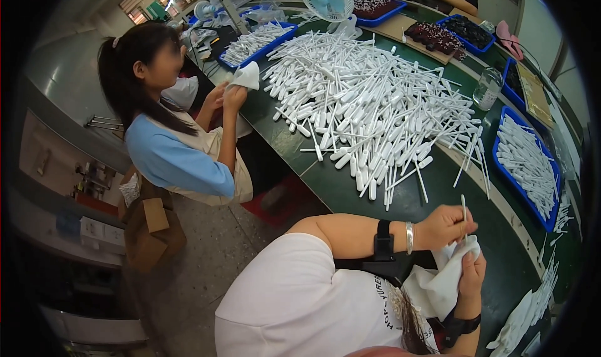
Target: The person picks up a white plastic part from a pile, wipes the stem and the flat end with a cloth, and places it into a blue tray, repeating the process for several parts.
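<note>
Currently left hand (pixel 446 227) clamped on thin white pipette (pixel 464 210), held upright just off the near edge of green table (pixel 350 194). Right hand (pixel 471 274) closed around white cloth (pixel 438 285), touching pipette's lower end. Big pile of pipettes (pixel 369 100) further up the table.

A single head-worn fisheye view, close above the person's own hands, angled down across a green table (pixel 350 188).

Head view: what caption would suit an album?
Left hand holds a white dropper, right hand a cloth, beside a dropper pile.
</note>
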A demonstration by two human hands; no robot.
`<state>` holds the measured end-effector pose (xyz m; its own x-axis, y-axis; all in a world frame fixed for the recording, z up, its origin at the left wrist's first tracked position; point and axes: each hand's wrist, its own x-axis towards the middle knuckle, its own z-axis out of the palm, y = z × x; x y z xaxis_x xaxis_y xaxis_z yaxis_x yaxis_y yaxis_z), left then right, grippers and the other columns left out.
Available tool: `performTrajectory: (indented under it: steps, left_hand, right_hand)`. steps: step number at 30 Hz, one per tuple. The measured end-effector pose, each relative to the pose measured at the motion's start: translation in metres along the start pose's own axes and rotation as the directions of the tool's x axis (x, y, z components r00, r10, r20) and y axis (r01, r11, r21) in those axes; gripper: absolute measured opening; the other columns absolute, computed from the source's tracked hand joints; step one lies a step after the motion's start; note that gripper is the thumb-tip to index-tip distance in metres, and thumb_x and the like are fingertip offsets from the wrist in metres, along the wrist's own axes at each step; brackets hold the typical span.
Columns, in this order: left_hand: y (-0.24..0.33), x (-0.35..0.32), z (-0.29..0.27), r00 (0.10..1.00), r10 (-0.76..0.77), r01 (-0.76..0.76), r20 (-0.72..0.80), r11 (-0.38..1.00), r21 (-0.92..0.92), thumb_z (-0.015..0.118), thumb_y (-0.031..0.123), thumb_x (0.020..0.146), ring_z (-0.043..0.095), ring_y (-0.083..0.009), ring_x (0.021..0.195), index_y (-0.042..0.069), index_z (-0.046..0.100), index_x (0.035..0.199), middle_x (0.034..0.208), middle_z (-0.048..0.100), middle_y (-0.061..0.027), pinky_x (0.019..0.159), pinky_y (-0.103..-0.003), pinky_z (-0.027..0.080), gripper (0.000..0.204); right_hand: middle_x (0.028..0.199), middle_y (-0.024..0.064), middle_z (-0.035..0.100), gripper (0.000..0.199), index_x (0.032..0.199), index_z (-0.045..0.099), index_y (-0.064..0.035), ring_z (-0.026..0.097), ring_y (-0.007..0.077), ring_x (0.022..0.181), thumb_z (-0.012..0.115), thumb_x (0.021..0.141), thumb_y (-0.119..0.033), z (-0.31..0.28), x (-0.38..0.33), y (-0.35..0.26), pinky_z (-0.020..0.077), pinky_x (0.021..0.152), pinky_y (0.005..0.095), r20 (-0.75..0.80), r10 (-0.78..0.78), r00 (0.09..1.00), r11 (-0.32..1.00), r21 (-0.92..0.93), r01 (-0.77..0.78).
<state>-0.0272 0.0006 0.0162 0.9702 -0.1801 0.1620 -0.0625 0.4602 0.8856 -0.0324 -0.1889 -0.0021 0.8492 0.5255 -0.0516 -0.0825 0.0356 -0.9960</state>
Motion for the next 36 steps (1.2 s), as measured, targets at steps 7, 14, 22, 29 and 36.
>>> performTrajectory:
  steps: [7,14,22,29,36]
  left_hand:
    - [-0.01,0.003,0.003,0.987,0.162,-0.163,0.023,0.96,0.227,0.053,0.016,0.086,0.046,-0.0036,0.05,0.004,0.053,0.075,0.06,0.052,0.0004,0.045,-0.018,0.036,0.016]
    - [-0.003,0.002,0.004,0.999,-0.029,0.031,0.031,0.997,-0.076,0.054,0.017,0.085,0.045,-0.0035,0.048,0.004,0.052,0.075,0.059,0.051,0.0006,0.044,-0.018,0.036,0.017]
    - [-0.014,-0.003,0.01,0.998,-0.052,0.052,-0.024,0.998,0.024,0.055,0.015,0.084,0.046,-0.0043,0.046,0.004,0.051,0.074,0.056,0.05,0.0002,0.043,-0.018,0.036,0.016]
    - [-0.007,0.001,0.008,0.998,-0.064,0.064,0.003,0.984,-0.168,0.055,0.013,0.084,0.046,-0.0047,0.046,0.004,0.051,0.074,0.057,0.051,-0.0008,0.042,-0.018,0.037,0.014]
    - [-0.014,-0.005,0.009,0.996,-0.045,0.035,-0.073,0.991,-0.126,0.055,0.011,0.084,0.047,-0.005,0.046,0.003,0.052,0.075,0.057,0.051,-0.0012,0.042,-0.019,0.037,0.012]
  right_hand:
    - [0.085,0.0034,0.055,0.025,0.101,0.05,0.0008,0.05,0.011,0.072,0.043,0.088,-0.019,0.01,0.007,0.002,0.0401,0.066,0.0233,-0.127,-0.127,0.984,0.971,-0.218,0.097]
    - [0.084,0.0128,0.056,0.019,0.096,0.051,0.0021,0.054,0.0257,0.071,0.045,0.085,-0.012,0.016,0.01,-0.015,0.0421,0.065,0.0314,0.073,-0.402,0.913,0.636,-0.695,0.335]
    - [0.082,0.0175,0.055,0.016,0.094,0.052,0.002,0.054,0.0344,0.071,0.045,0.081,-0.005,0.012,0.008,-0.011,0.042,0.061,0.0352,0.153,-0.399,0.904,0.435,-0.836,0.334]
    - [0.076,0.0155,0.053,0.015,0.092,0.052,0.0018,0.053,0.0335,0.066,0.045,0.081,-0.005,0.012,0.009,-0.016,0.0407,0.058,0.036,0.133,-0.489,0.862,0.456,-0.803,0.383]
    - [0.073,0.0144,0.053,0.012,0.088,0.052,0.001,0.053,0.0323,0.065,0.048,0.079,-0.005,0.017,0.011,-0.01,0.0401,0.057,0.0359,0.065,-0.52,0.852,0.509,-0.777,0.37]
